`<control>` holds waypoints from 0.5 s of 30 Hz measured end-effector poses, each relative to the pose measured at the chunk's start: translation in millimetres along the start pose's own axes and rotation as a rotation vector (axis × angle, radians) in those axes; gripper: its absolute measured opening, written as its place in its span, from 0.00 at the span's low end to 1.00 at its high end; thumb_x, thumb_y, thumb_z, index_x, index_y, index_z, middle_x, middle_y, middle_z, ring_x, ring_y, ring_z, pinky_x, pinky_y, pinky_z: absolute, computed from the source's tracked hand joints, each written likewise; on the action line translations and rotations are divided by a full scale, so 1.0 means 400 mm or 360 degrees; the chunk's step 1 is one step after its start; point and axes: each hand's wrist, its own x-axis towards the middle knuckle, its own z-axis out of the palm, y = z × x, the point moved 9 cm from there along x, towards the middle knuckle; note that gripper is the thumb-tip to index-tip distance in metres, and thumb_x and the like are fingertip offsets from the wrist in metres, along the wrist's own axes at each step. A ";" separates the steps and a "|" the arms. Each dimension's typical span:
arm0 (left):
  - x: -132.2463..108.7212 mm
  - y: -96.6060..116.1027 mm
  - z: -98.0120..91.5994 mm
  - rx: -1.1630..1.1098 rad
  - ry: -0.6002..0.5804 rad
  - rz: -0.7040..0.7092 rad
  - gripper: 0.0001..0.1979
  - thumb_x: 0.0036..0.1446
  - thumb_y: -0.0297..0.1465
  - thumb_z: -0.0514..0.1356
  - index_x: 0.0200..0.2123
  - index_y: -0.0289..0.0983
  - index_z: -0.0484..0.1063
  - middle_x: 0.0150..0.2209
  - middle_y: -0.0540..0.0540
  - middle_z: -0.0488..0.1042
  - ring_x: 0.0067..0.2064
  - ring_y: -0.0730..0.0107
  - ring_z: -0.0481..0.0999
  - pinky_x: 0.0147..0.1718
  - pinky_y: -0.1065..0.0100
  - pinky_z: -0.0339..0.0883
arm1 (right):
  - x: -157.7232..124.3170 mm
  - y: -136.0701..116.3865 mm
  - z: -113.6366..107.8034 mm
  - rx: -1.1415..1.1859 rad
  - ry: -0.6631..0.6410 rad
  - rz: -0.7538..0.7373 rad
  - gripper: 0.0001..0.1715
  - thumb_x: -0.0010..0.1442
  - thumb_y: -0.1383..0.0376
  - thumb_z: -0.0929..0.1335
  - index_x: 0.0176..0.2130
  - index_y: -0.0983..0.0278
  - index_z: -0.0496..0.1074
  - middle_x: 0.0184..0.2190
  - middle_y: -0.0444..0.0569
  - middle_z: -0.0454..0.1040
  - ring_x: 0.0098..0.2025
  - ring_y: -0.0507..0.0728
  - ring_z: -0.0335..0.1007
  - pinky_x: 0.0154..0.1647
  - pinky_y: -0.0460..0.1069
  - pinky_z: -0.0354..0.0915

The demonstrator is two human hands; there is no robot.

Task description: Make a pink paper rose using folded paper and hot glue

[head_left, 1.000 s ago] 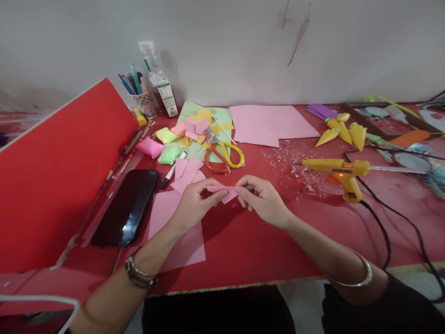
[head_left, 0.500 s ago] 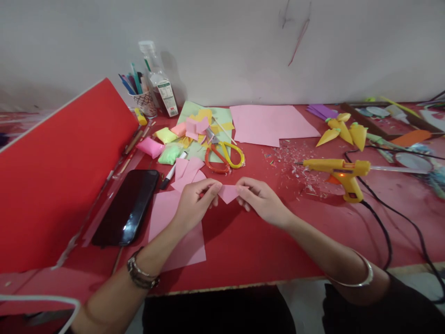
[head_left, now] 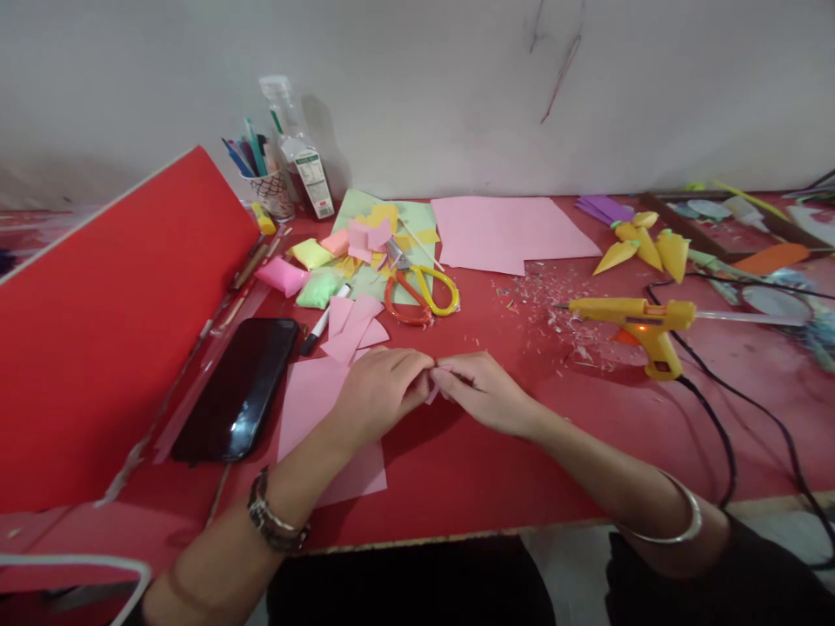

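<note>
Far left, big red board point(head_left: 130, 330) tilted up on the red tabletop point(head_left: 489, 478). Black phone point(head_left: 235, 391) flat next to it, screen dark with a glare spot. Behind, by the wall, patterned cup point(head_left: 272, 196) of pens, clear bottle point(head_left: 313, 183) with white label just beside. Then soft packets: pink packet point(head_left: 283, 276), yellow packet point(head_left: 311, 254), green packet point(head_left: 318, 289). Capped marker point(head_left: 321, 323) near small pink cutouts point(head_left: 352, 329); pink sheet point(head_left: 306, 400) below them, partly under left hand point(head_left: 384, 382) and forearm. Left hand curled, fingertips pinching small pink paper point(head_left: 431, 396), which sits between both hands over the table, mostly hidden by fingers; exact shape can't tell. Scissors point(head_left: 445, 300), one handle orange, one yellow, lie behind the hands, blades over green paper point(head_left: 417, 217) with scraps. Right hand point(head_left: 486, 391) pinches same paper, thumb on the near side, fingertips meeting the left's. Beyond it, large pink sheet point(head_left: 509, 230) by wall. Further right, yellow cones point(head_left: 671, 254), yellow glue gun point(head_left: 630, 311) on its side, orange light lit, black cord point(head_left: 708, 413) trailing.
</note>
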 end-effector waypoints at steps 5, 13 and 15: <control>0.001 0.004 -0.006 0.0140 0.0029 -0.0013 0.13 0.56 0.28 0.45 0.24 0.36 0.66 0.17 0.53 0.70 0.19 0.76 0.67 0.21 0.73 0.55 | -0.001 -0.001 -0.004 0.0090 0.0027 0.0032 0.19 0.58 0.64 0.56 0.17 0.65 0.56 0.14 0.38 0.54 0.18 0.45 0.49 0.19 0.41 0.49; 0.001 -0.026 -0.021 0.0184 0.0117 -0.0187 0.11 0.50 0.25 0.47 0.21 0.35 0.67 0.17 0.52 0.71 0.18 0.76 0.67 0.20 0.74 0.54 | -0.005 0.019 -0.052 0.0344 0.0286 0.0195 0.21 0.57 0.60 0.56 0.16 0.63 0.54 0.12 0.38 0.54 0.15 0.44 0.49 0.16 0.42 0.49; 0.001 -0.037 -0.019 0.0148 0.0085 -0.0258 0.11 0.49 0.25 0.47 0.22 0.35 0.67 0.17 0.51 0.71 0.18 0.76 0.68 0.19 0.75 0.55 | -0.006 0.021 -0.063 0.0367 0.0347 0.0211 0.21 0.57 0.60 0.56 0.16 0.63 0.54 0.12 0.38 0.54 0.15 0.44 0.49 0.16 0.42 0.48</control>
